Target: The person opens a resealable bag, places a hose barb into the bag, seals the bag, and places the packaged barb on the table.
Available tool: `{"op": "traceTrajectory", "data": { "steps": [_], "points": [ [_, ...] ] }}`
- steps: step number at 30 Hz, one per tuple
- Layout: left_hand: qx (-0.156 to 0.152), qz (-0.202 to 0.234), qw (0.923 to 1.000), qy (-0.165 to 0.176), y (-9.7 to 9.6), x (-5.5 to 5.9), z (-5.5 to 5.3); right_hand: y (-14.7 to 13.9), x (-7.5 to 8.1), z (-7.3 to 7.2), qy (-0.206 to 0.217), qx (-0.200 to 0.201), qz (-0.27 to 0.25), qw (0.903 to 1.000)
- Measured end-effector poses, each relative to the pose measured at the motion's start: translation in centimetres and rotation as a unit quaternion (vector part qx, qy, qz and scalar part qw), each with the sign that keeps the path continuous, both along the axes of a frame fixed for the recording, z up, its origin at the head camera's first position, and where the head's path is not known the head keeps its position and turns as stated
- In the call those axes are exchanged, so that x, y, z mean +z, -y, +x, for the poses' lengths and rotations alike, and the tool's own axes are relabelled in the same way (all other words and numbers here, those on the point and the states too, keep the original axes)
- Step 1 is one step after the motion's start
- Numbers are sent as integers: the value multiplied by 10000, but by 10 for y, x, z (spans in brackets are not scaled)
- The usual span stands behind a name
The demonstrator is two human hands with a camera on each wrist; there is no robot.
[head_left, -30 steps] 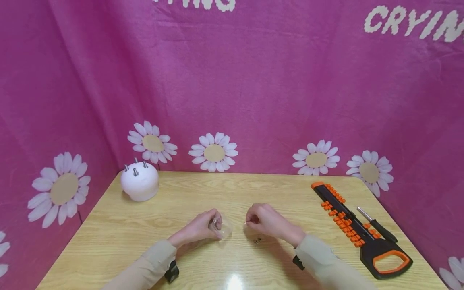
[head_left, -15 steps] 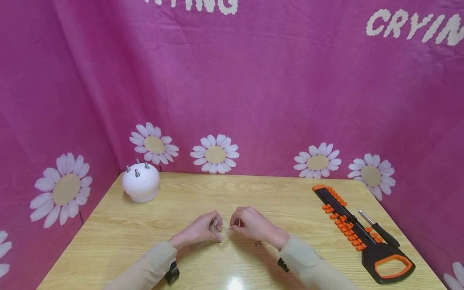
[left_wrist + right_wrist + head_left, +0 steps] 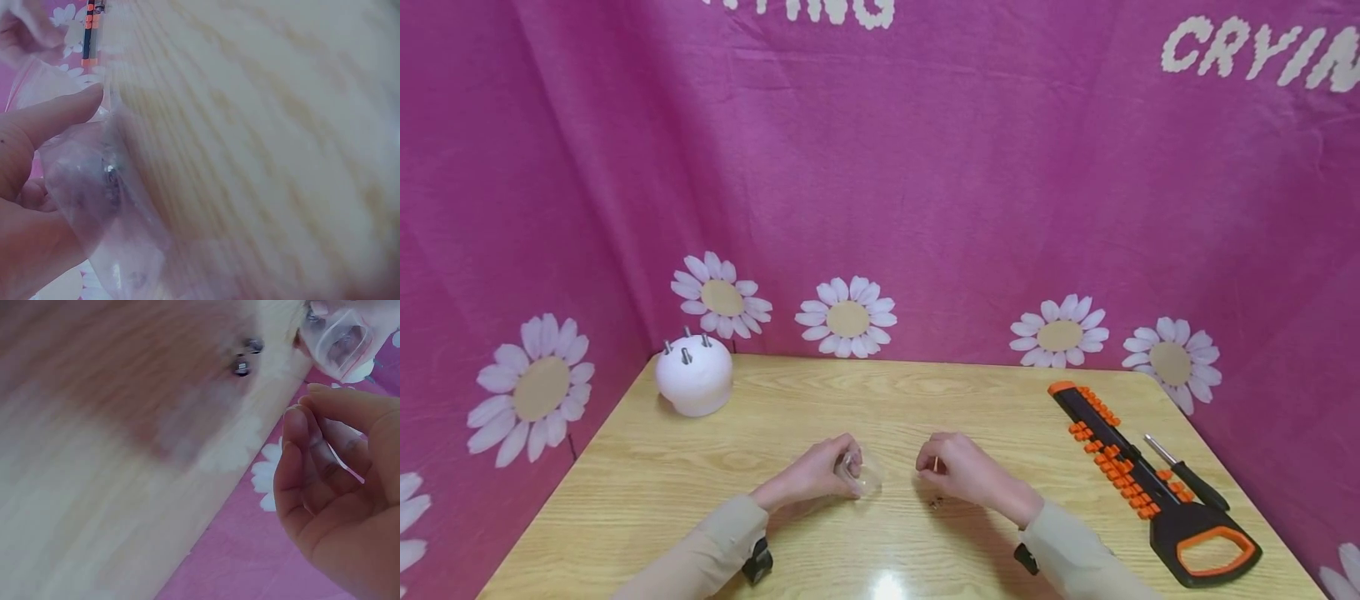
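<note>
My left hand grips a clear zip bag near the middle of the table. The left wrist view shows the thumb lying across the plastic, and small shiny metal pieces inside. The bag's mouth gapes toward my right hand in the right wrist view. My right hand hovers to the right of the bag, fingers loosely bent. Its thumb and index fingertips come close together with nothing visible between them. Two small dark metal pieces lie on the table below that hand.
A white rounded object with metal pegs on top stands at the back left of the wooden table. At the right lie a black rack with orange clips and a screwdriver. Pink cloth hangs behind.
My right hand moves left to the bag's mouth by half a second ago, then back right over the metal pieces. The small light thing at its fingertips no longer shows. My left hand stays put.
</note>
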State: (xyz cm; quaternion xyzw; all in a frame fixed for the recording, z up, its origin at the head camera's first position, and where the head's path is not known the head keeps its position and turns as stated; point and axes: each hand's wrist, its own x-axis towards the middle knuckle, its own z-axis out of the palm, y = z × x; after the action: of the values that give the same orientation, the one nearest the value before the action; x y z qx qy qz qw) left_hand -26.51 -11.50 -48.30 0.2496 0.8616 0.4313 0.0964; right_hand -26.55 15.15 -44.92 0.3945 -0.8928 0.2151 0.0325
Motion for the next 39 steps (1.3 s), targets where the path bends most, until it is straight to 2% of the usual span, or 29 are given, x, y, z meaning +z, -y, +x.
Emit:
{"op": "traceTrajectory", "data": {
  "steps": [5, 11, 15, 26, 39],
  "points": [
    [24, -13, 10000, 65, 0, 0, 0, -16, -6, 5, 175, -9, 86, 9998],
    [19, -33, 9999, 159, 0, 0, 0, -25, -13, 10, 265, 198, 200, 9993],
    [1, -32, 10000, 86, 0, 0, 0, -28, -15, 11, 359, 296, 224, 9987],
    [6, 5, 9999, 141, 0, 2, 0, -29, -17, 14, 467, 235, 149, 9985],
    [23, 13, 9998, 213, 0, 1, -1, -26, -15, 9, 399, 53, 5, 9992]
  ]
}}
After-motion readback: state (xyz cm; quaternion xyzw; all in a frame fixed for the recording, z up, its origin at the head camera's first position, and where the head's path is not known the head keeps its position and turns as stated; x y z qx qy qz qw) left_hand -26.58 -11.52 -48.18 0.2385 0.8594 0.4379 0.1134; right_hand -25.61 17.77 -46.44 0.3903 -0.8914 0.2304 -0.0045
